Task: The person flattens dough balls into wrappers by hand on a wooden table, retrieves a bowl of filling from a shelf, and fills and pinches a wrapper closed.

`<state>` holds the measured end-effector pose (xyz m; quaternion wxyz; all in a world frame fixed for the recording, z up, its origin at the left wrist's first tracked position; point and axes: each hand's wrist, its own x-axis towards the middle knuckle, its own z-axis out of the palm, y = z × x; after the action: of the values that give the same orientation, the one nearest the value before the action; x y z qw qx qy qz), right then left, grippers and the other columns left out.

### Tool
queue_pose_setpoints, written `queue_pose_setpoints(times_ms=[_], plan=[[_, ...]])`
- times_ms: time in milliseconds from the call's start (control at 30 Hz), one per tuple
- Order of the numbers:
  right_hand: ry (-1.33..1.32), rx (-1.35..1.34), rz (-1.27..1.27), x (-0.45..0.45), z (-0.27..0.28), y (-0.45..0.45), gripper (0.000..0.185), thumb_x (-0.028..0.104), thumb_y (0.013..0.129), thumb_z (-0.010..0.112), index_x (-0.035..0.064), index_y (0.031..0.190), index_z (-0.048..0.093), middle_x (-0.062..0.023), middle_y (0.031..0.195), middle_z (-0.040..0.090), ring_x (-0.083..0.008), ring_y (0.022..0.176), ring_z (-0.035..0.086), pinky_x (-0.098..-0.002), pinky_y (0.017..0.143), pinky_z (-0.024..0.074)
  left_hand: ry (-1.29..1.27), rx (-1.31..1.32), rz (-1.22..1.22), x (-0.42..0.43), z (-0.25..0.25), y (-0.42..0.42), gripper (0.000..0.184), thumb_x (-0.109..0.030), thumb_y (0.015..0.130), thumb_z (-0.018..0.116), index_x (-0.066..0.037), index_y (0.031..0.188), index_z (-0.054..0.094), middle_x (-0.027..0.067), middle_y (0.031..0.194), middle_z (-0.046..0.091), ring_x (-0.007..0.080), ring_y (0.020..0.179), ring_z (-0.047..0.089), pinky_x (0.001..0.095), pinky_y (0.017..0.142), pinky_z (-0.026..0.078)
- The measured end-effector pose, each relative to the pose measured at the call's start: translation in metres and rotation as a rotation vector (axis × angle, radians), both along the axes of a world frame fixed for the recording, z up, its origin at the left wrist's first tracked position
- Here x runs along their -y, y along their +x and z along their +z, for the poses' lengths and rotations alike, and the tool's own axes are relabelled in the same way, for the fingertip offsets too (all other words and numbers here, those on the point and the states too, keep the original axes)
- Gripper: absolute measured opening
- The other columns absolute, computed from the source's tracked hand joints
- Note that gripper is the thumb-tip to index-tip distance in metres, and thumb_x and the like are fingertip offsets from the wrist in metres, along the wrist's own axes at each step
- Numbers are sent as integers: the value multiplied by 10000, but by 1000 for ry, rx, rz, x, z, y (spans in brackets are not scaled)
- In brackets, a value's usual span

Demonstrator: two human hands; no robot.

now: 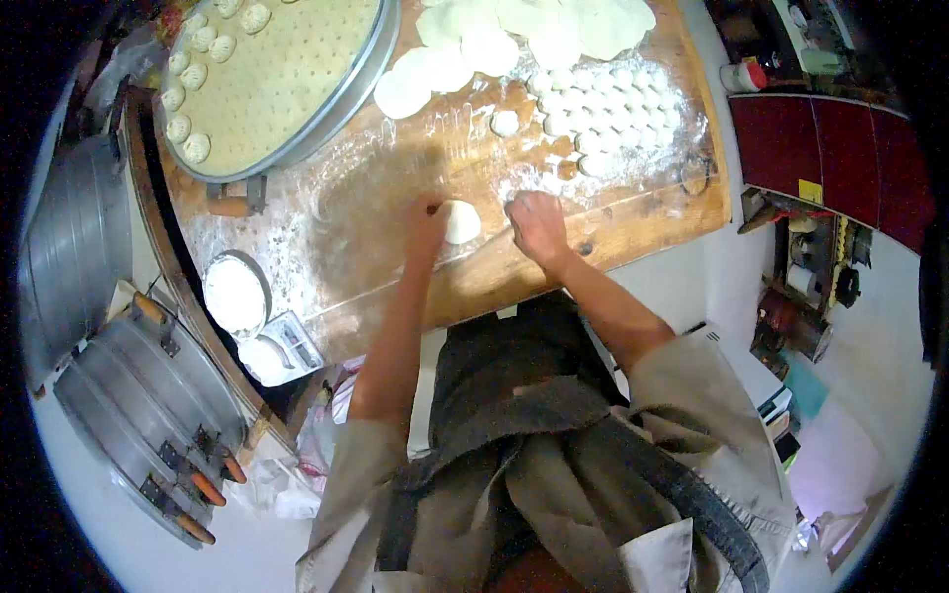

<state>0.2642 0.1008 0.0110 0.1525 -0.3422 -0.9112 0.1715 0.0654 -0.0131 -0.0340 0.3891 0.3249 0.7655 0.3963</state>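
Observation:
A small round dough wrapper (462, 222) lies on the floured wooden table (633, 212) near its front edge. At the wrapper's left edge is my left hand (427, 229), its fingers closed on the dough. My right hand (539, 225) rests curled on the table, a little to the right of the wrapper. Whatever it grips, if anything, is hidden under the fingers. Beyond my hands sits a single dough ball (504, 124), and rows of small dough pieces (613, 109) stand to its right. Rolled wrappers (534, 25) overlap in a pile at the far edge.
A large round steamer tray (287, 79) with several pleated buns (195, 148) stands at the back left. On the left corner are a bowl of white flour (235, 294) and a scale (294, 341). Metal steamer tiers (148, 395) stand left of the table.

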Motion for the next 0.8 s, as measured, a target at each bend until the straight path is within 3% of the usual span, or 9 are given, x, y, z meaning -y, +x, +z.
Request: queue_pose_setpoints(times_ms=[33, 100, 167, 233, 367, 433, 500, 567, 800], plan=[[17, 64, 24, 1, 0, 5, 70, 96, 828, 600, 92, 877, 650, -144, 881, 618, -348, 847, 631, -488, 681, 468, -51, 316, 237, 12, -1, 5, 162, -137, 795, 709, -44, 928, 713, 191, 910, 722, 399, 865, 681, 479, 817, 545], [74, -62, -28, 0, -2, -13, 54, 77, 817, 614, 93, 863, 635, -147, 838, 599, -354, 858, 608, -487, 730, 448, -106, 240, 132, 19, 26, 15, 196, -129, 802, 708, -49, 979, 729, 192, 946, 731, 388, 882, 694, 471, 824, 548], [-23, 107, -175, -19, 0, -50, 86, 75, 815, 618, 103, 890, 649, -144, 872, 609, -350, 885, 610, -469, 750, 456, 195, -446, -78, -4, 38, 26, 224, -142, 812, 720, -53, 1016, 741, 193, 953, 730, 390, 876, 692, 464, 832, 543], [-17, 111, -192, -30, -3, -72, 89, 73, 813, 621, 103, 892, 650, -142, 879, 612, -350, 887, 609, -465, 759, 459, 105, -423, -252, -29, 51, 14, 218, -160, 827, 727, -58, 1017, 758, 196, 966, 731, 384, 906, 693, 446, 852, 538], [-14, -49, -132, -7, -1, -33, 81, 64, 806, 628, 90, 881, 644, -139, 884, 613, -358, 875, 607, -473, 770, 466, 194, -266, -192, -29, 17, -2, 160, -158, 855, 710, -48, 953, 772, 189, 940, 733, 373, 876, 702, 450, 817, 545], [-17, -44, -86, 14, -2, -4, 92, 78, 819, 613, 94, 901, 653, -143, 911, 627, -371, 871, 616, -489, 782, 471, 7, 430, 98, -8, 18, -8, 166, -147, 865, 700, -46, 982, 761, 173, 948, 735, 356, 873, 707, 445, 820, 544], [-29, -37, -36, 9, 1, -9, 108, 93, 832, 598, 98, 920, 662, -146, 938, 641, -384, 866, 625, -504, 795, 476, 4, 519, 133, -4, 27, 0, 179, -146, 877, 686, -61, 1021, 752, 168, 940, 727, 344, 876, 708, 431, 813, 546], [-51, 102, -192, -17, 2, -54, 83, 88, 844, 589, 90, 896, 653, -152, 905, 632, -393, 861, 623, -510, 810, 470, 78, -204, -153, -13, 59, 14, 203, -164, 882, 697, -79, 1060, 745, 169, 939, 718, 353, 865, 698, 428, 805, 548], [28, 8, -118, 0, -3, -27, 24, 66, 806, 625, 73, 783, 626, -149, 800, 587, -353, 756, 596, -490, 646, 447, 125, -5, -19, -21, -10, -16, 197, -176, 877, 717, -46, 1022, 749, 175, 933, 725, 347, 865, 691, 433, 807, 536]])
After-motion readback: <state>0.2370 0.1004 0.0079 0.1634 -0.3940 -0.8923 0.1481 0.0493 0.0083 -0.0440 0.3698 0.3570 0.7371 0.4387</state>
